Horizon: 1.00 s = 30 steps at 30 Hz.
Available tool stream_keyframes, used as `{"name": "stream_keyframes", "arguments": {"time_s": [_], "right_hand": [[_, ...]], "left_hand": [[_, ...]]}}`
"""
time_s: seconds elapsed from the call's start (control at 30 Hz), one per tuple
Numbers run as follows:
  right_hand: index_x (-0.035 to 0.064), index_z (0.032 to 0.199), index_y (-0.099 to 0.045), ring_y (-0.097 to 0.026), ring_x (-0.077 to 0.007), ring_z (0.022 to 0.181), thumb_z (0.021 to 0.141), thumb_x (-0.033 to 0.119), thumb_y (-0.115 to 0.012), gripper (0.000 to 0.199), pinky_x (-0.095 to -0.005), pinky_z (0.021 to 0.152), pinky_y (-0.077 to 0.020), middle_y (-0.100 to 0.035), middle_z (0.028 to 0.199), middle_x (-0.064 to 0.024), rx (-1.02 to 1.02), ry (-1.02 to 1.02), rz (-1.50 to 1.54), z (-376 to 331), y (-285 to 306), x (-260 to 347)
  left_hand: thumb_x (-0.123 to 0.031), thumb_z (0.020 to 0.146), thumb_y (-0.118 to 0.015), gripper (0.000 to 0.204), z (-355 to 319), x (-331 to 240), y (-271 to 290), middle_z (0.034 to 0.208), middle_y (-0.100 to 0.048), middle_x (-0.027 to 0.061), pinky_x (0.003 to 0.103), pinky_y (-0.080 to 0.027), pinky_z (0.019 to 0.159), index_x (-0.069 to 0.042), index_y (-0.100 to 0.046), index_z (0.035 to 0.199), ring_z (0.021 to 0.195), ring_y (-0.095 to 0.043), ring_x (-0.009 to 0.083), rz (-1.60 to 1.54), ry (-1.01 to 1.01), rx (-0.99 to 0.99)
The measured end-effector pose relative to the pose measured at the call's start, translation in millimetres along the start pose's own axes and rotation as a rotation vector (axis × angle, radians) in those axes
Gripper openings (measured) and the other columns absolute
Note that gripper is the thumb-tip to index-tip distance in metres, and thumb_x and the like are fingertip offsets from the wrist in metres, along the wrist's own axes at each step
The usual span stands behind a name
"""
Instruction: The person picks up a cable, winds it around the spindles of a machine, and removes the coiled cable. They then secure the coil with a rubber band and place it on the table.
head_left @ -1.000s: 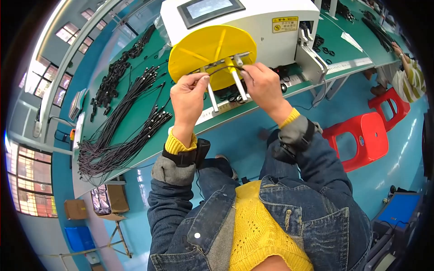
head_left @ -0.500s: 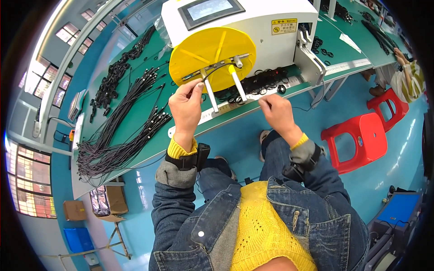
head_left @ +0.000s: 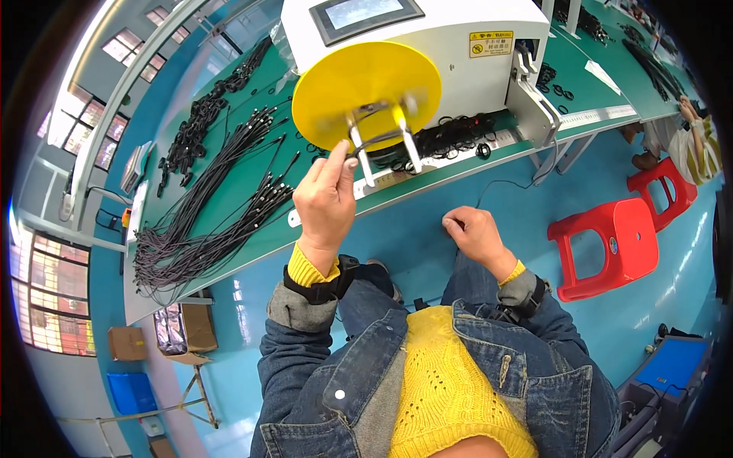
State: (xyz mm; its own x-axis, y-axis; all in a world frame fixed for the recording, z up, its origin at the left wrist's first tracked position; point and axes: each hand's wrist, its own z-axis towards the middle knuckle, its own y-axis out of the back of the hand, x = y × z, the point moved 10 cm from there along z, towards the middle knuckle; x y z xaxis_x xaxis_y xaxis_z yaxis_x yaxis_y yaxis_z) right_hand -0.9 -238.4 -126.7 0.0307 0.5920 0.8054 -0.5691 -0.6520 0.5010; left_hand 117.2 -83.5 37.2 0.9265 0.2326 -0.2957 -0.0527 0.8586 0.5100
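A yellow round disc (head_left: 359, 80) on the front of the white machine (head_left: 466, 84) is blurred, with two pale pegs (head_left: 407, 145) standing out from it. A dark cable (head_left: 376, 140) loops around the pegs. Just below the disc is my left hand (head_left: 326, 200), its index finger stretched up beside the cable and its thumb apart; I see nothing gripped between them. My right hand (head_left: 481, 238) hangs lower, in front of the table edge. Its fingers are curled, with a dark bit at the fingertips too small to name.
Bundled black cables (head_left: 206, 221) lie on the green table (head_left: 267, 103) to the left. Several coiled cables (head_left: 450, 141) sit under the machine. Red stools (head_left: 634, 237) stand at right, near another person's hand (head_left: 687, 108). A cardboard box (head_left: 195, 328) is below left.
The disc has gone from sharp to blurred, and the cable now wraps the pegs. My left hand has raised its index finger from a pinch on the cable. My right hand has dropped lower.
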Motion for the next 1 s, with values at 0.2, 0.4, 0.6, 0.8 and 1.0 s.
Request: {"name": "stream_keyframes", "arguments": {"time_s": [0.2, 0.4, 0.6, 0.8, 1.0], "right_hand": [[0.0031, 0.076, -0.063, -0.059, -0.0330, 0.068, 0.075, 0.012, -0.059, 0.010, -0.0389, 0.060, -0.0473, -0.061, 0.073, -0.0140, 0.035, -0.007, 0.006, 0, -6, -2], [0.0001, 0.080, -0.062, -0.059, -0.0221, 0.058, 0.077, 0.009, -0.061, 0.010, -0.0291, 0.053, -0.0453, -0.061, 0.070, -0.0123, -0.024, 0.073, 0.039, 12, 3, 21], [-0.0008, 0.081, -0.061, -0.055, -0.0174, 0.053, 0.076, 0.012, -0.064, 0.014, -0.0267, 0.051, -0.0437, -0.059, 0.067, -0.0121, -0.138, 0.245, 0.143, 52, 40, 99], [-0.0004, 0.087, -0.060, -0.053, -0.0165, 0.053, 0.073, 0.014, -0.069, 0.022, -0.0278, 0.051, -0.0445, -0.059, 0.067, -0.0100, -0.061, 0.247, 0.008, 80, 26, 106], [0.0011, 0.113, -0.049, -0.058, -0.0195, 0.082, 0.062, 0.016, -0.078, 0.060, -0.0300, 0.067, -0.0497, -0.058, 0.100, -0.0130, -0.292, 0.236, 0.015, 91, 47, 93]], "left_hand": [[-0.004, 0.084, -0.055, 0.028, -17, 5, -7, 0.071, -0.057, 0.0145, 0.031, -0.045, 0.055, 0.001, -0.056, 0.111, 0.056, -0.054, 0.0254, -0.084, 0.100, 0.035], [-0.004, 0.086, -0.052, 0.032, -25, 2, -18, 0.077, -0.057, 0.0160, 0.031, -0.046, 0.056, 0.003, -0.050, 0.117, 0.062, -0.056, 0.0265, -0.225, 0.175, 0.074], [-0.008, 0.086, -0.051, 0.034, 10, -37, -17, 0.086, -0.054, 0.0169, 0.033, -0.048, 0.059, 0.003, -0.049, 0.118, 0.069, -0.058, 0.0290, -0.071, -0.075, 0.129], [-0.016, 0.086, -0.052, 0.043, 24, -60, -26, 0.097, -0.050, 0.0200, 0.036, -0.048, 0.066, 0.007, -0.042, 0.122, 0.076, -0.058, 0.0326, 0.205, -0.021, 0.327], [-0.029, 0.089, -0.048, 0.062, 19, -36, -42, 0.120, -0.038, 0.0310, 0.040, -0.042, 0.089, 0.015, -0.026, 0.127, 0.106, -0.046, 0.0446, 0.343, -0.082, 0.524]]}}
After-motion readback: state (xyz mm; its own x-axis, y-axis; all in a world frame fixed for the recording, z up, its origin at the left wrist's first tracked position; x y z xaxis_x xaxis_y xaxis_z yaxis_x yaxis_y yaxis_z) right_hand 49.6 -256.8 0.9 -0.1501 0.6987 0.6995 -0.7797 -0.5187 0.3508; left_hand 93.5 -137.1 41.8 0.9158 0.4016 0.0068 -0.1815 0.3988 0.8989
